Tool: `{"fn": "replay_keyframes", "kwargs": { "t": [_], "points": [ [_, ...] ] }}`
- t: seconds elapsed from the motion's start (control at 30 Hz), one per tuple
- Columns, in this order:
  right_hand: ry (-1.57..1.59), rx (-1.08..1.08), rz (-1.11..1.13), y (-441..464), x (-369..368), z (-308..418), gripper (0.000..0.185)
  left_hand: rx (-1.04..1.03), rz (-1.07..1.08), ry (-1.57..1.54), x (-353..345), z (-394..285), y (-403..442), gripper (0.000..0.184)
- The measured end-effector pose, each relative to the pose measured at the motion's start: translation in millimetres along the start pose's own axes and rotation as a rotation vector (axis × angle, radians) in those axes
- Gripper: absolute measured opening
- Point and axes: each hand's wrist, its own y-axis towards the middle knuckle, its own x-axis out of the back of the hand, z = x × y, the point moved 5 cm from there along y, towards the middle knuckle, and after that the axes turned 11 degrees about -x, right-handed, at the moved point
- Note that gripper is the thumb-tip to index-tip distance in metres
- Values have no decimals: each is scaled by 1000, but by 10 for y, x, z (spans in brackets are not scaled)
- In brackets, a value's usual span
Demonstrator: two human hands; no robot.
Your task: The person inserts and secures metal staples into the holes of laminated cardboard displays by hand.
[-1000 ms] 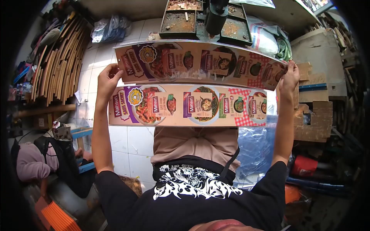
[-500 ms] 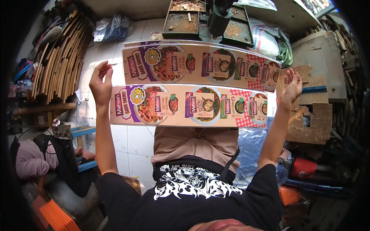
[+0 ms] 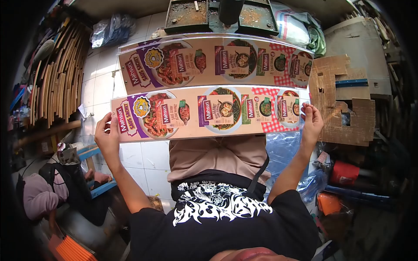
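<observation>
Two long printed sign panels with food pictures and "Mahsuri" lettering lie one behind the other in front of my body. My left hand [image 3: 108,133] is closed around the left end of the near sign panel [image 3: 191,126], its thumb along the edge. At the right end of that same panel, my right hand [image 3: 312,122] is closed with thumb and fingers at the edge. The far sign panel [image 3: 209,80] sits just beyond, touched by neither hand. Both panels have a clear, shiny rim.
Beyond the panels stands a dark machine column [image 3: 230,13] between metal trays [image 3: 186,28] holding small bits. Stacked wooden strips [image 3: 58,74] lean at left. Cut brown boards [image 3: 348,122] lie at right, near clear plastic sheeting [image 3: 281,156]. Another person's sleeve [image 3: 41,195] shows at lower left.
Both hands have come down and toward my body, from open beside the far panel to closed on the near panel's ends. The view has shifted slightly.
</observation>
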Motion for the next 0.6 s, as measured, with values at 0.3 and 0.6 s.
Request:
{"fn": "replay_keyframes", "kwargs": {
  "t": [0.3, 0.6],
  "points": [
    [-178, 50, -117, -301, -164, 230, 23, -15, -67, 125, 48, -154, -30, 26],
    [13, 57, -57, -276, -131, 196, 20, -61, -96, 127, 80, -165, -51, 20]
  ]
}}
